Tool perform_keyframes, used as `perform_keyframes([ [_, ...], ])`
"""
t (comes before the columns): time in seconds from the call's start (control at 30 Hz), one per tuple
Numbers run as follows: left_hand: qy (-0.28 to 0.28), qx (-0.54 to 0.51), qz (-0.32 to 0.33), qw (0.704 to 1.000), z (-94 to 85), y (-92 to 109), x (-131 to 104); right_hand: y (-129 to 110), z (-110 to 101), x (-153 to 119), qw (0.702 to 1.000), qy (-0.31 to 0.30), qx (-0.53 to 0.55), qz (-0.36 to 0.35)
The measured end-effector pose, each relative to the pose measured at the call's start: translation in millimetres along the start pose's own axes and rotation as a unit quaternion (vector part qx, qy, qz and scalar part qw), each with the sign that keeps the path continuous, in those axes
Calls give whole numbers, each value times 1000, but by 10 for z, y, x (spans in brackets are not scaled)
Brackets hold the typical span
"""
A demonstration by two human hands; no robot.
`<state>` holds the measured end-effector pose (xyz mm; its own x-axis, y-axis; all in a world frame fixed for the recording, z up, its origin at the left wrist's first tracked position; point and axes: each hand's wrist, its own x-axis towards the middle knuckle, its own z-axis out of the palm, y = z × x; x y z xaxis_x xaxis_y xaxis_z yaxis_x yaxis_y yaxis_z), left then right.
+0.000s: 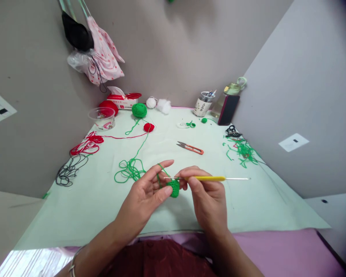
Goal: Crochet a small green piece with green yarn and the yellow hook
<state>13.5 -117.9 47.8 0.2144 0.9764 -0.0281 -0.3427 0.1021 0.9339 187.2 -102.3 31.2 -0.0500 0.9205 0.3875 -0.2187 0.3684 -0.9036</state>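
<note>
Between thumb and fingers, my left hand (pixel 145 196) pinches a small green crochet piece (pixel 174 189). Green working yarn (pixel 163 168) passes over its raised index finger. My right hand (pixel 209 198) is closed around the yellow grip of a crochet hook (pixel 209 178). The hook's thin metal shaft points left, just above the top edge of the crochet piece; whether it sits in a stitch I cannot tell. Loose green yarn loops (pixel 129 170) lie beside my left hand, with a strand running back toward a green yarn ball (pixel 139 110).
Thread snips (pixel 190 147) lie beyond my hands. At the left are red yarn (pixel 88 144), dark cord (pixel 70 171) and a clear tub (pixel 103 120). Green yarn scraps (pixel 245 152) lie right. A pen tin (pixel 203 104), a bottle (pixel 232 90) and a phone (pixel 228 110) stand at the back.
</note>
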Motion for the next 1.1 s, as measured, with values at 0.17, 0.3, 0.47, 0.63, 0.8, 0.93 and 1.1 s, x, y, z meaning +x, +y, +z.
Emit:
perform_keyframes([
  [0.17, 19, -14, 3, 1000, -12, -22, 23, 28, -20, 31, 1000, 1, 24, 18],
  [0.3, 26, 4, 15, 1000, -25, -16, 37, 7, -16, 50, 999, 2, 36, 24],
  [0.47, 33, 36, 17, 999, -31, 23, 32, -57, -15, 30, 1000, -11, 10, 4],
  [0.63, 81, 130, 74, 985, 30, 11, 25, -123, -1, -54, 967, -53, -197, -152],
  [0.8, 95, 63, 43, 993, 97, -32, 7, 31, 9, -157, 868, -64, -386, -305],
  [0.93, 26, -126, -90, 988, 87, 3, 22, 76, 28, -158, 901, -17, -333, -278],
  [1.1, 30, -152, -87, 984, 40, 65, 49, -43, 33, -44, 991, 32, -73, -111],
])
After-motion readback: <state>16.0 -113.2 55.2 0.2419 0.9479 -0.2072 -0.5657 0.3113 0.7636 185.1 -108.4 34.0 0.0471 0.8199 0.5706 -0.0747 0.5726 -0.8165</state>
